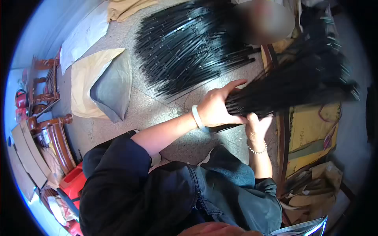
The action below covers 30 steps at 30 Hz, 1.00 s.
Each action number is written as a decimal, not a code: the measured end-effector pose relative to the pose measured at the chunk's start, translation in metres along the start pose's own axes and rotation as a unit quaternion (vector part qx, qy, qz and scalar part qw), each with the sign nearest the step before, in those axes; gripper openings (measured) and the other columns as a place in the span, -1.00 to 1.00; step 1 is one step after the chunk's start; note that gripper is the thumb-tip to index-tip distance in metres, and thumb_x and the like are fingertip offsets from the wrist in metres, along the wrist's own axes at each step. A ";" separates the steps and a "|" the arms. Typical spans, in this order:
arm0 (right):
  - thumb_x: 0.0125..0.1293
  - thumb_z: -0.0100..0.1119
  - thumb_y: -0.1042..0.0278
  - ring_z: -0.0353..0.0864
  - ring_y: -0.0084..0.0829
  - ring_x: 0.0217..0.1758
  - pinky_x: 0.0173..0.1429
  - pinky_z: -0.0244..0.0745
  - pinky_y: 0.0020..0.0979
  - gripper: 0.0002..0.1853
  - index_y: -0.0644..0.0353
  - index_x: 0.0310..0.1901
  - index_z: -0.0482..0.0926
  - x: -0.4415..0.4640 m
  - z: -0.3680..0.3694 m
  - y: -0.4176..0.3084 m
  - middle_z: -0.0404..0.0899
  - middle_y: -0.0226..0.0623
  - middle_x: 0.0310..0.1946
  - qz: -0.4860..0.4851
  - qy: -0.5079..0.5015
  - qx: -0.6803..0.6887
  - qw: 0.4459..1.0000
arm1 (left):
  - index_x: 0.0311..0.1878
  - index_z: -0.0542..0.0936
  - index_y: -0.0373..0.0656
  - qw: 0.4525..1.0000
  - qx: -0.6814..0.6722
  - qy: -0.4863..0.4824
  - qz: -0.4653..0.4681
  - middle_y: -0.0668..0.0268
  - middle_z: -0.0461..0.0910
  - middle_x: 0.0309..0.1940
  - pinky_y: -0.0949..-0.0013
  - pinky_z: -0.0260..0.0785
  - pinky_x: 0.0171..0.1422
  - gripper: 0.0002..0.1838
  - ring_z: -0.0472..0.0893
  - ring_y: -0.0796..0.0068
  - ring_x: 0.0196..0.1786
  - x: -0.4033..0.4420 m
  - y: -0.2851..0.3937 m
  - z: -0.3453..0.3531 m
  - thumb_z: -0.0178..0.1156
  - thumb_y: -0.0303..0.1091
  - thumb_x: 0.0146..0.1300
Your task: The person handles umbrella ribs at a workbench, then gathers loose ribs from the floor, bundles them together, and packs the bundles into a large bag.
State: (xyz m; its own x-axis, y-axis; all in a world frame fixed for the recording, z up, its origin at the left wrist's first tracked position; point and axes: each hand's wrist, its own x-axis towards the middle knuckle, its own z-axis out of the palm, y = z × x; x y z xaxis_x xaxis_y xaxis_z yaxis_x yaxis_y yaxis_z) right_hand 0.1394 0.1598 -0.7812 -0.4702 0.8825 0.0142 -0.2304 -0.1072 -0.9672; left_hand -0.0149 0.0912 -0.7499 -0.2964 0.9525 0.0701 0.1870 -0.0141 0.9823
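Observation:
A thick bundle of long, thin black strips (295, 82) lies between my hands, fanned out towards the upper right and smeared by motion at its far end. My left hand (215, 107), with a pale bangle at the wrist, wraps round the bundle's near end, its thumb and fingers on either side. From below, my right hand (258, 126) grips the same end, its thumb against the strips and its other fingers mostly hidden. Beyond my hands, a large pile of similar black strips (181, 51) is spread on the floor (161, 114).
An open paper sack (90, 84) lies left of the pile. Wooden furniture (61, 137) and a red bin (73, 177) stand at the left. Flattened yellow cardboard (311, 137) and crumpled brown paper (315, 183) are at the right. Another person, blurred, is behind the pile.

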 end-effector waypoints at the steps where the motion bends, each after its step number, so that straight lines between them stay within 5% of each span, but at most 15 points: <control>1: 0.00 0.47 0.15 0.52 -0.41 0.00 0.13 0.45 -0.36 -0.30 0.36 0.10 0.38 0.003 0.005 -0.025 0.51 -0.28 -0.04 -0.024 -0.036 -0.013 0.999 | 0.28 0.32 -0.13 0.999 -0.036 -0.017 0.005 0.10 0.60 -0.09 0.29 0.45 0.09 -0.02 0.63 0.17 -0.06 0.006 0.021 -0.004 0.53 -0.08 -0.29; 3: 0.11 0.36 0.17 0.54 -0.37 -0.01 0.14 0.46 -0.35 -0.41 0.37 0.08 0.40 0.007 0.011 -0.044 0.53 -0.23 -0.04 -0.092 -0.112 -0.009 0.989 | 0.33 0.23 -0.25 0.993 0.039 -0.047 0.097 0.08 0.51 0.07 0.31 0.31 0.24 0.06 0.51 0.35 0.12 0.013 0.050 -0.014 0.57 -0.19 -0.29; 4: 0.12 0.35 0.07 0.55 -0.33 -0.03 0.10 0.48 -0.35 -0.40 0.36 0.05 0.44 0.010 0.013 -0.051 0.54 -0.19 -0.03 -0.108 -0.173 -0.017 0.979 | 0.36 0.19 -0.25 0.987 0.092 -0.049 0.119 0.07 0.46 0.15 0.28 0.24 0.31 0.11 0.46 0.27 0.20 0.015 0.044 -0.015 0.57 -0.15 -0.30; 6: -0.34 0.62 0.47 0.54 -0.40 -0.05 0.00 0.52 -0.40 -0.32 0.33 -0.05 0.56 0.016 -0.020 0.007 0.58 -0.24 -0.09 -0.023 -0.199 -0.009 0.980 | 0.37 0.18 -0.24 0.993 0.037 -0.052 0.101 0.07 0.42 0.19 0.28 0.22 0.34 0.10 0.43 0.23 0.24 0.008 -0.013 -0.008 0.56 -0.16 -0.29; 8: -0.30 0.58 0.54 0.54 -0.44 -0.06 0.01 0.52 -0.41 -0.35 0.35 -0.04 0.52 0.016 -0.014 0.026 0.58 -0.28 -0.13 0.039 -0.223 -0.011 0.974 | 0.37 0.18 -0.24 0.996 -0.022 -0.073 0.042 0.06 0.36 0.25 0.27 0.18 0.39 0.06 0.38 0.18 0.30 0.001 -0.055 -0.005 0.52 -0.20 -0.26; 12: -0.25 0.61 0.28 0.52 -0.41 -0.02 0.12 0.45 -0.36 -0.29 0.35 -0.01 0.48 0.022 -0.034 0.087 0.55 -0.30 -0.07 -0.065 -0.207 -0.200 0.955 | 0.33 0.24 -0.25 0.995 0.025 -0.091 -0.013 0.05 0.46 0.16 0.22 0.27 0.33 0.01 0.47 0.22 0.21 0.003 -0.087 0.003 0.50 -0.22 -0.25; 13: -0.21 0.60 0.13 0.50 -0.44 -0.01 0.13 0.41 -0.37 -0.21 0.36 0.04 0.43 0.019 -0.029 0.091 0.54 -0.32 -0.09 0.034 -0.122 -0.124 0.984 | 0.28 0.32 -0.26 0.998 0.026 -0.053 -0.030 0.09 0.53 0.06 0.28 0.34 0.26 0.00 0.53 0.31 0.11 0.001 -0.084 0.004 0.56 -0.13 -0.29; 16: -0.11 0.49 -0.13 0.46 -0.45 0.02 0.16 0.36 -0.37 -0.14 0.37 0.08 0.37 0.038 -0.004 0.064 0.52 -0.29 -0.07 -0.017 -0.154 -0.095 0.983 | 0.12 0.45 -0.30 0.996 -0.089 0.010 0.007 0.16 0.60 -0.06 0.33 0.39 0.13 -0.12 0.55 0.48 -0.02 0.001 -0.088 0.002 0.59 -0.05 -0.28; 20: -0.10 0.29 -0.43 0.45 -0.44 0.06 0.17 0.34 -0.37 -0.01 0.37 0.12 0.35 0.074 0.046 0.034 0.50 -0.27 0.00 0.059 -0.305 -0.138 0.940 | 0.00 0.51 -0.28 0.980 -0.098 0.128 -0.114 0.30 0.62 -0.16 0.39 0.39 0.08 -0.31 0.55 0.54 -0.09 -0.020 -0.036 -0.044 0.54 -0.09 -0.16; 25: -0.12 0.27 -0.47 0.43 -0.44 0.09 0.22 0.32 -0.35 0.01 0.34 0.14 0.36 0.101 0.155 0.076 0.49 -0.30 0.03 0.298 -0.517 -0.028 0.802 | 0.20 0.30 -0.27 0.884 -0.185 0.312 -0.294 0.21 0.50 0.04 0.39 0.26 0.28 -0.20 0.44 0.40 0.15 -0.054 -0.001 -0.115 0.36 0.09 0.05; 27: -0.22 0.25 -0.54 0.42 -0.31 0.17 0.23 0.35 -0.25 0.20 0.30 0.31 0.18 0.081 0.187 0.105 0.40 -0.16 0.16 0.293 -0.462 -0.087 0.832 | 0.20 0.30 -0.28 0.868 -0.141 0.358 -0.313 0.18 0.48 0.07 0.33 0.26 0.28 -0.18 0.44 0.38 0.15 -0.078 -0.036 -0.131 0.32 0.14 0.07; 29: -0.23 0.24 -0.55 0.42 -0.29 0.17 0.23 0.36 -0.23 0.22 0.30 0.32 0.17 0.060 0.216 0.133 0.39 -0.15 0.17 0.328 -0.498 -0.036 0.802 | 0.33 0.23 -0.19 0.815 -0.066 0.265 -0.511 0.06 0.33 0.26 0.17 0.17 0.40 -0.04 0.30 0.19 0.33 -0.099 0.005 -0.164 0.13 0.39 0.07; 30: -0.24 0.23 -0.56 0.42 -0.27 0.17 0.23 0.36 -0.22 0.23 0.29 0.32 0.16 0.033 0.227 0.146 0.38 -0.13 0.18 0.362 -0.516 0.015 0.776 | 0.36 0.19 -0.19 0.867 -0.086 0.192 -0.452 0.04 0.28 0.29 0.17 0.11 0.43 -0.01 0.25 0.15 0.37 -0.117 0.004 -0.177 0.08 0.42 0.07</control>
State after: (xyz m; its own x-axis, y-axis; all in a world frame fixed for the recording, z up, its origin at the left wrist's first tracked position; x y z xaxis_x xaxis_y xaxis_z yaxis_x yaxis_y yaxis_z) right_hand -0.1032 0.0695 -0.8644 -0.9143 -0.2487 -0.3197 0.3998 -0.4274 -0.8109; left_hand -0.1457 -0.0741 -0.7237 -0.5445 0.4266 -0.7222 -0.4179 0.6085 0.6746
